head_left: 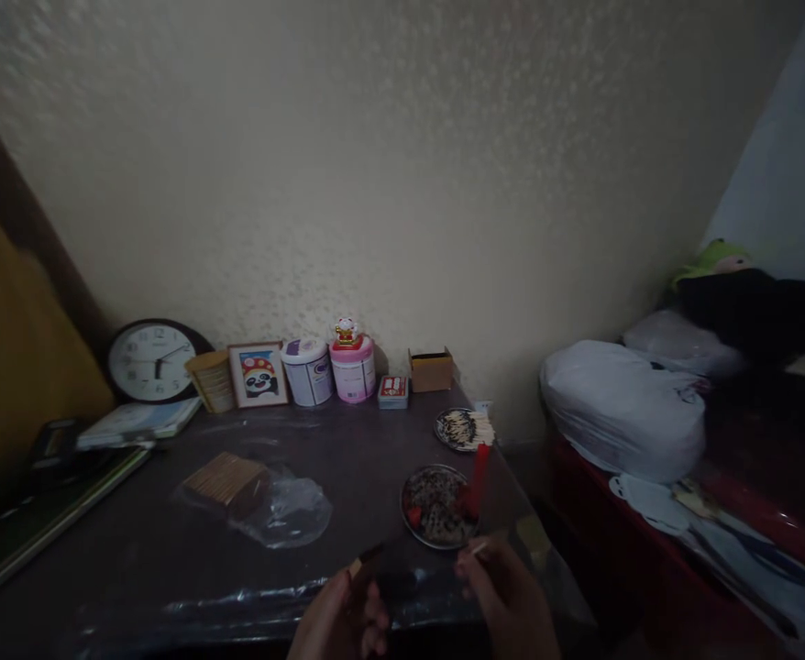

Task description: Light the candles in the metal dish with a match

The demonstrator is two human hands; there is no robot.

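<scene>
at the bottom edge of the view the two hands are close together above the near rim of the dark surface [169, 550]. the left hand [344, 623] has its fingers curled around a small brown box-like piece [365, 561] – it is too dark to tell exactly what it is, but the fingers are closed on it. the right hand [505, 596] pinches a thin pale stick [479, 547] between thumb and fingertips, so this hand is also closed on its thing; the tip of the stick points to the left, toward the brown piece, and the two are near but apart. just beyond the right hand stands a round metal dish [436, 506] with dark bits and a red candle [477, 481] upright at its right side. further back is a second small dish [463, 429] holding a heap of pale sticks. to the left, well apart from the hands, a bundle of brown sticks [227, 481] lies on a clear plastic bag [292, 513]. along the wall stand a clock [151, 360], a framed panda picture [259, 374], two jars [330, 369] and a small cardboard box [431, 369] – a bed [719, 477] with bags is on the right.
</scene>
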